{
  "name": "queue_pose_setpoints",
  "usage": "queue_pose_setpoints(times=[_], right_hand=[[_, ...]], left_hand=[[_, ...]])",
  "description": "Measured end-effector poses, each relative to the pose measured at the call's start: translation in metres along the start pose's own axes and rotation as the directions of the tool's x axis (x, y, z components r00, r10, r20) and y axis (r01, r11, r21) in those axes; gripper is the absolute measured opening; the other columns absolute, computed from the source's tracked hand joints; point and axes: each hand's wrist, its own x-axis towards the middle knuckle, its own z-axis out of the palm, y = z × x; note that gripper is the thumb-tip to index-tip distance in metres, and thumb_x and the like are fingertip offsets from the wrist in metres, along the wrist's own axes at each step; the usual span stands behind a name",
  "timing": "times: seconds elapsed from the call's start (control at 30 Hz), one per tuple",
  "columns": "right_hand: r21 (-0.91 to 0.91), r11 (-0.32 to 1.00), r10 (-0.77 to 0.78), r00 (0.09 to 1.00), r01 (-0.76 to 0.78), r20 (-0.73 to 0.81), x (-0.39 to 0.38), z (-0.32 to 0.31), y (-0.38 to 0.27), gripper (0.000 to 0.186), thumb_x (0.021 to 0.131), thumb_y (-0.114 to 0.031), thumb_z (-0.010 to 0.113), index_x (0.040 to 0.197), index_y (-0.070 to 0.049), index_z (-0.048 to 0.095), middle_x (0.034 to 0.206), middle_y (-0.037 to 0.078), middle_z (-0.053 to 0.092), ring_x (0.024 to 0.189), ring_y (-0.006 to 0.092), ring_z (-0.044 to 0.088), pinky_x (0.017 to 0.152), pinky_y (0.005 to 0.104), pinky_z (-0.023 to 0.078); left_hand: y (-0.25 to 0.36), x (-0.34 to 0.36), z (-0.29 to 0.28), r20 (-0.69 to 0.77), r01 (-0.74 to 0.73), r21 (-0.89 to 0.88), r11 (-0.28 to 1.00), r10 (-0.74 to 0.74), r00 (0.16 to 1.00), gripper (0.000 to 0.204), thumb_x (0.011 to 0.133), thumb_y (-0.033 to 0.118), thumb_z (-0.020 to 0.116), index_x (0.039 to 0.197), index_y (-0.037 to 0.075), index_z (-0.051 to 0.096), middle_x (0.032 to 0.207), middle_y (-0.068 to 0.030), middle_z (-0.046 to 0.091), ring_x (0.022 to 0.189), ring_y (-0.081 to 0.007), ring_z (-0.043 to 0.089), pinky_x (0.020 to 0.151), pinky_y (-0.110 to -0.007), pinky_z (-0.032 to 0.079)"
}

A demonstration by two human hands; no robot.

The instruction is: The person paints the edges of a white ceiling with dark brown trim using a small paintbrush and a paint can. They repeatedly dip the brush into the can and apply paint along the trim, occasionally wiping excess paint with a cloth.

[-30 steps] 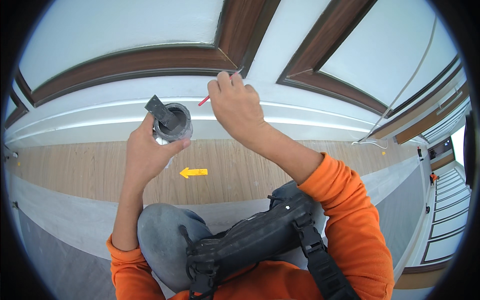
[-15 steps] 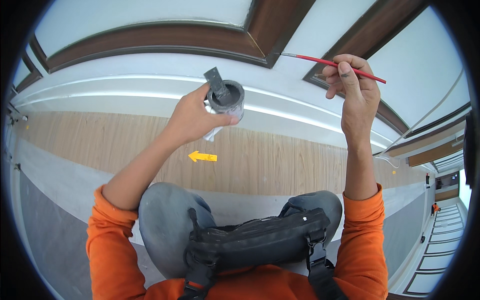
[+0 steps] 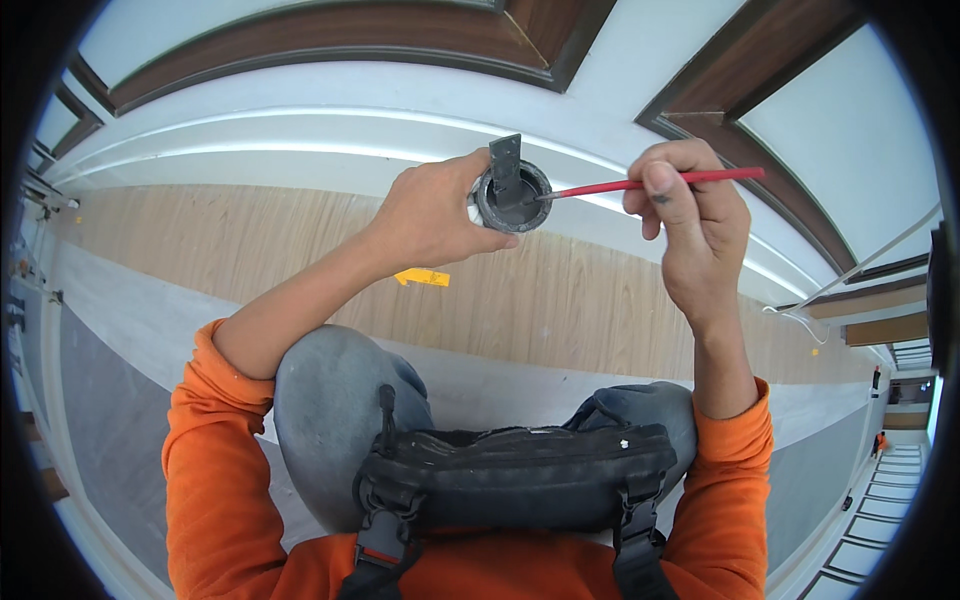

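My left hand (image 3: 430, 212) is wrapped round a small can of dark grey paint (image 3: 541, 180), held tilted toward me above the floor. A flat grey stick (image 3: 506, 160) stands in the paint and rises past the rim. Between the thumb and fingers of my right hand (image 3: 690, 215) is a thin paintbrush with a red handle (image 3: 600, 187), lying nearly level. Its tip reaches into the can's mouth, at the paint. A dark smudge marks my right thumb.
Ahead is a white wall with brown framed moulding (image 3: 350, 38), edged in dark grey, above a white baseboard (image 3: 300, 133). A yellow arrow sticker (image 3: 425, 277) lies on the wood-look floor (image 3: 300, 230). A black waist bag (image 3: 520, 475) rests across my lap. A pale cable (image 3: 880, 245) hangs at the right.
The brush tip has left the corner of the wall moulding and come down into the can. My left hand has brought the can rightward toward the brush.
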Motion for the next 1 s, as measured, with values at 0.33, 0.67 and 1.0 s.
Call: queue_pose_setpoints(times=[0.33, 0.67, 1.0], right_hand=[[-0.198, 0.980, 0.011, 0.994, 0.011, 0.113, 0.006, 0.021, 0.004, 0.024, 0.109, -0.023, 0.062, 0.099, -0.002, 0.071, 0.087, 0.005, 0.072, 0.074, 0.0120, 0.069, 0.064, 0.0255, 0.050], [-0.088, 0.996, 0.016, 1.000, -0.013, 0.027, 0.009, 0.028, 0.008, 0.026, 0.110, -0.026, 0.061, 0.101, -0.003, 0.071, 0.083, 0.003, 0.071, 0.072, 0.0086, 0.065, 0.063, 0.0240, 0.049], [-0.077, 0.997, -0.014, 0.999, 0.018, 0.049, 0.005, 0.029, 0.020, 0.024, 0.110, -0.025, 0.061, 0.104, -0.003, 0.071, 0.086, 0.004, 0.071, 0.074, 0.0094, 0.064, 0.067, 0.0248, 0.050]], left_hand=[[-0.005, -0.004, -0.002, 0.062, 0.024, 0.045, 0.999, -0.027, 0.998, 0.072, 0.070, 0.043, 0.091, 0.119, -0.002, 0.064, 0.089, -0.0179, 0.074, 0.084, -0.0327, 0.075, 0.079, -0.042, 0.058], [-0.012, -0.005, -0.006, 0.094, 0.059, 0.041, 0.997, -0.063, 0.994, 0.073, 0.072, 0.045, 0.091, 0.121, -0.003, 0.064, 0.089, -0.0179, 0.075, 0.083, -0.0330, 0.075, 0.080, -0.042, 0.058], [-0.008, -0.004, -0.009, 0.078, 0.101, -0.011, 0.995, -0.100, 0.992, 0.078, 0.071, 0.046, 0.093, 0.126, -0.002, 0.064, 0.098, -0.0191, 0.077, 0.091, -0.0333, 0.077, 0.088, -0.042, 0.060]])
